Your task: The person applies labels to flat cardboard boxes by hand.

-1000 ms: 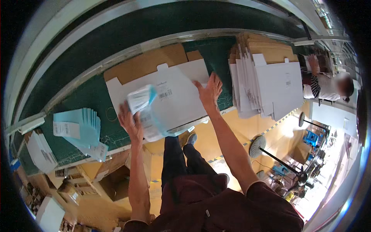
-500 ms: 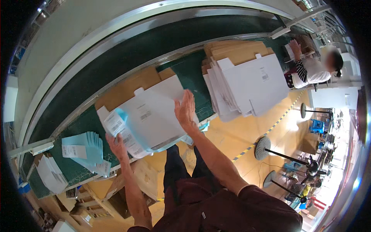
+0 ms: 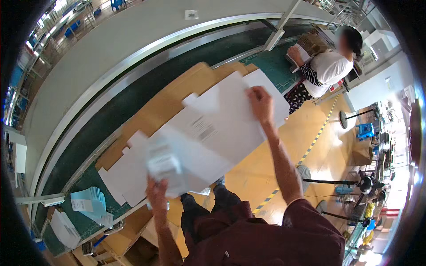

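A large flat white cardboard blank (image 3: 226, 128) with a printed label lies slanted across the middle, overlapping the stack of blanks (image 3: 270, 95) at its right. My right hand (image 3: 261, 106) is closed at the blank's right edge, fingers curled on it. Lower left, my left hand (image 3: 157, 191) grips a light-blue packet (image 3: 165, 162) with a white label; the packet is smeared by motion and covers the blank's left part. Beneath and left of it, another white blank (image 3: 122, 177) rests on the green bench.
Blue packets (image 3: 91, 201) lie fanned on the green bench (image 3: 66, 188), beside a pile of white papers (image 3: 65, 228). A conveyor (image 3: 133, 97) runs along the far side. A co-worker (image 3: 330, 73) sits at the right. Standing fans (image 3: 364, 184) are on the floor.
The labelled blank has moved right and up onto the other stack with my right hand. The blue packet in my left hand has shifted right. Another white blank is uncovered at left.
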### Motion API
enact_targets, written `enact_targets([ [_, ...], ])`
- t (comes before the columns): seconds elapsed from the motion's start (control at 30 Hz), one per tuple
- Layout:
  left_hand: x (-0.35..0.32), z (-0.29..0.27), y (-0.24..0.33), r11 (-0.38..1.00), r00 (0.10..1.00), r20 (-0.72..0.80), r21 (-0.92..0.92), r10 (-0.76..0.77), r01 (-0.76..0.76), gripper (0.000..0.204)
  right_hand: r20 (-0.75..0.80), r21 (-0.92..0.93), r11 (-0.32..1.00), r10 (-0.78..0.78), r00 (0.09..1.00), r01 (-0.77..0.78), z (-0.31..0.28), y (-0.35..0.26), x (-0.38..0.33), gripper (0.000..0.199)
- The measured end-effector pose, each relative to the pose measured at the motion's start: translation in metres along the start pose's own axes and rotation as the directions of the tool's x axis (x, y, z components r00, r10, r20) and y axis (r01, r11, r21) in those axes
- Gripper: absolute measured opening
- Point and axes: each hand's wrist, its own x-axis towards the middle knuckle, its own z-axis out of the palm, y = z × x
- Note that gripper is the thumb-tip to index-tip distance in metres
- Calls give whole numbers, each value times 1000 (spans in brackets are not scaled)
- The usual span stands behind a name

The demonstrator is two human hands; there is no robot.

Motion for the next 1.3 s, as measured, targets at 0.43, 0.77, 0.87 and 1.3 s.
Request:
enact_targets([
  [0.43, 32, 140, -19, 983, 994, 59, 153, 97, -105, 40, 66, -468, 839, -278, 958, 276, -37, 115, 70, 59],
  [0.77, -88, 85, 10, 952, 1000, -8, 305, -28, 29, 20, 952, 135, 836, 39, 303, -533, 52, -55, -142, 72],
  [0.87, -102, 58, -6, 950, 999, -37, 312, 40, -27, 20, 984, 33, 656, 110, 139, -754, 66, -56, -167, 76],
  [1.3, -84, -104, -35, 971, 993, -47, 209, -110, 118, 56, 939, 321, 704, -150, 310, -633, 139, -171, -252, 79],
])
